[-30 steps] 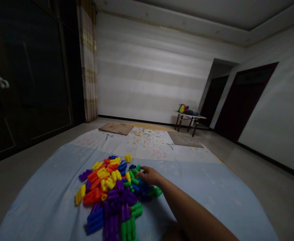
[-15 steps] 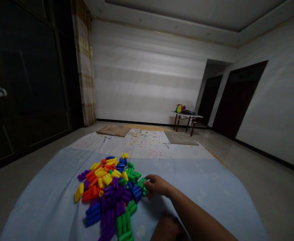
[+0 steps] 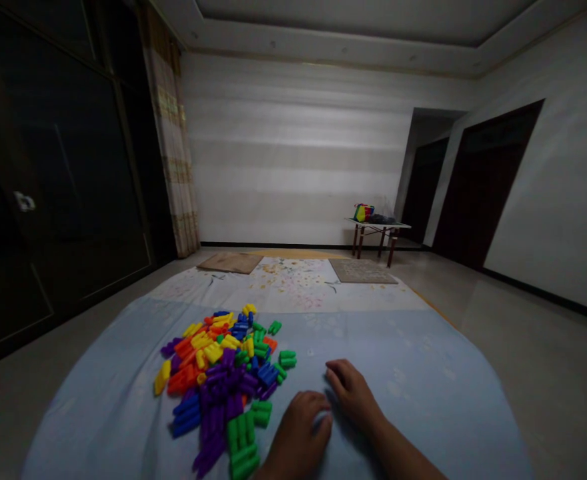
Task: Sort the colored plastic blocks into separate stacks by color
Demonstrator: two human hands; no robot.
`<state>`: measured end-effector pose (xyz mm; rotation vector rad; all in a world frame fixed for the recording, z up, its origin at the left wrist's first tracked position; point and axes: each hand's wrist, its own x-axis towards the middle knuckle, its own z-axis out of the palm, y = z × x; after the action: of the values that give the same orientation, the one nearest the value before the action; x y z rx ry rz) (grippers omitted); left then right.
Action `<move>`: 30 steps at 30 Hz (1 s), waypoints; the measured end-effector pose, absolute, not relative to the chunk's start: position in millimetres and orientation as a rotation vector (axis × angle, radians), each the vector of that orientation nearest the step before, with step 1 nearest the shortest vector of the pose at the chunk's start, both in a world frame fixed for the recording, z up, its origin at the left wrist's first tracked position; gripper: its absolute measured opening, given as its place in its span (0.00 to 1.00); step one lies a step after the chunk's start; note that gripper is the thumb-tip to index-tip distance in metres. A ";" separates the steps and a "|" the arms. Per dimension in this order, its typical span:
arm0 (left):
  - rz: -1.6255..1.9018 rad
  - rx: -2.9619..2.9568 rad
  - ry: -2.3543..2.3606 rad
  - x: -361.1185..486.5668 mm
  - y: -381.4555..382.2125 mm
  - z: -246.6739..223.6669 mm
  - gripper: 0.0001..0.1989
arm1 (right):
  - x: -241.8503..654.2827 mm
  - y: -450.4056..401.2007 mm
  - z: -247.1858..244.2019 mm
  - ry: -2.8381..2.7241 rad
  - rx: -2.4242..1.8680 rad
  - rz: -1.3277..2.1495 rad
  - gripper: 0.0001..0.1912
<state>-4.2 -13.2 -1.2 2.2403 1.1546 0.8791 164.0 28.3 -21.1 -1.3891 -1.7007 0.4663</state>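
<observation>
A heap of colourful plastic building pieces (image 3: pixel 223 367), each like short tubes joined side by side, lies on the light blue cloth. To its right, my left hand (image 3: pixel 301 430) rests low with curved fingers, and a gap shows between thumb and fingers. Nothing can be seen in it. A green piece (image 3: pixel 261 413) lies just left of this hand. My right hand (image 3: pixel 351 390) is beside it, fingers loosely bent and thumb a little apart, with no piece visible. Another green piece (image 3: pixel 287 359) lies alone between the heap and my right hand.
The cloth (image 3: pixel 423 393) covers a large rounded surface, with a white flowered part (image 3: pixel 298 287) farther off. A brown board (image 3: pixel 231 263) and a grey-brown board (image 3: pixel 363 271) lie at its far end. A small table (image 3: pixel 378 225) with a colourful bag stands beyond.
My right hand has drawn back to the right from the green pieces at the heap's edge. My left hand has come up into view. Some green pieces now lie apart.
</observation>
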 end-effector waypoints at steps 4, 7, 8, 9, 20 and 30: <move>0.736 2.344 1.285 -20.8 -2.2 2.5 0.15 | 161.3 21.5 -17.0 -1.757 -1.363 0.471 0.14; 0.708 2.438 1.346 -37.5 8.8 6.6 0.14 | 163.9 23.5 -18.3 -1.753 -1.359 0.498 0.14; 0.702 2.485 1.330 -43.2 12.3 8.2 0.14 | 165.1 24.2 -19.4 -1.756 -1.352 0.505 0.14; 0.692 2.538 1.299 -48.6 15.7 9.7 0.13 | 166.1 24.8 -20.4 -1.758 -1.343 0.510 0.13; 0.698 3.044 1.289 -102.4 54.7 25.6 0.09 | 166.5 23.6 -20.0 -1.740 -1.280 0.545 0.12; 0.580 2.933 1.279 -28.2 52.6 -2.3 0.13 | 165.5 22.9 -17.5 -1.747 -1.278 0.544 0.11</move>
<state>-28.2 52.6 -2.3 2.9327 1.2787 0.5804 165.5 22.9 -17.5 -1.2779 -1.7466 0.5439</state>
